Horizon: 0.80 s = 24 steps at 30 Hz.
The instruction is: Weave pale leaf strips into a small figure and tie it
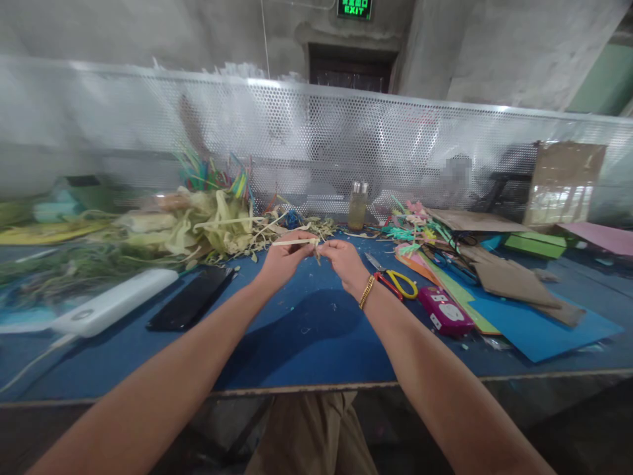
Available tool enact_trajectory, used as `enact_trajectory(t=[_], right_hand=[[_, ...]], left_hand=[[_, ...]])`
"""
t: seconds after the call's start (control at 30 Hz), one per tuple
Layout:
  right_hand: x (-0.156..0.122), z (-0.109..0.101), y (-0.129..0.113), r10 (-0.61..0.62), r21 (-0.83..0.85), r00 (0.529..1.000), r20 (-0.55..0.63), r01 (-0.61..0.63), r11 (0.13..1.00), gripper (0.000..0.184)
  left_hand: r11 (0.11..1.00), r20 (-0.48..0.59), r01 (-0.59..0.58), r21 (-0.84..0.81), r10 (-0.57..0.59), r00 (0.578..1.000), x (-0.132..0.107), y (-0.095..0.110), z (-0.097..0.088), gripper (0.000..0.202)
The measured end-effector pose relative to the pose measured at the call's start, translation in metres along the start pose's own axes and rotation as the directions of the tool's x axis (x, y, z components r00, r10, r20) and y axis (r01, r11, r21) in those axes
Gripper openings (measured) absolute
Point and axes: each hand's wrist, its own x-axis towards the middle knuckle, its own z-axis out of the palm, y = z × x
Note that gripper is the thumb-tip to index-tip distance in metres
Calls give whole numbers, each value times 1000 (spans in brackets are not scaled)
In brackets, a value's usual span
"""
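1. My left hand (pixel 283 260): fingers pinched shut on a pale strip (pixel 293 242), held above the blue table (pixel 306 330).
2. My right hand (pixel 346 260): fingertips clamped on the strip's right end.
3. The yellow-handled scissors (pixel 399 282) lie just beside my right wrist.

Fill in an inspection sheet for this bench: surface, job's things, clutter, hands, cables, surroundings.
Surface: blue table top, dotted with small scraps.
Job's things: pale strip held above the table; heap of pale strips behind it, to the left.
Clutter: scissors, pink case and coloured paper sheets on the right; black phone and white power bank on the left; bottle at the back.
Hands: left hand and right hand both pinch the pale strip.
Cables: white cable runs from the power bank towards the left edge.
Surroundings: perforated metal screen behind the table; exit sign above.
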Motion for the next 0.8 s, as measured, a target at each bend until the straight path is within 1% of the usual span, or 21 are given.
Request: enact_trajectory(t=[0.07, 0.17, 0.3, 0.43, 0.53, 0.6, 0.67, 0.8], right_hand=[[0, 0, -1, 29, 42, 1000, 8, -29, 999, 16], [1, -1, -1, 55, 83, 997, 53, -59, 995, 15], [3, -3, -1, 90, 121, 991, 104, -102, 987, 21], [4, -3, 0, 93, 119, 990, 109, -106, 987, 21], [4, -3, 2, 36, 95, 998, 59, -41, 995, 20], [4, -2, 3, -38, 66, 999, 5, 37, 997, 23], [4, -2, 5, -80, 33, 996, -44, 82, 996, 25], [6, -3, 9, -66, -2, 991, -115, 66, 998, 32]], left_hand=[[999, 6, -23, 24, 22, 1000, 0, 0, 0, 21], [998, 17, -41, 50, 40, 999, -1, 1, 0, 21], [995, 33, -64, 71, 62, 998, -2, 2, 0, 20], [992, 50, -87, 93, 82, 995, -1, 4, -1, 19], [991, 43, -70, 110, 66, 997, -2, 5, -1, 23], [997, 16, -32, 70, 31, 999, -2, 6, 0, 27], [1000, -11, 5, 17, -5, 1000, -2, 5, 1, 29], [999, 26, 49, 6, -49, 998, -2, 6, 3, 22]])
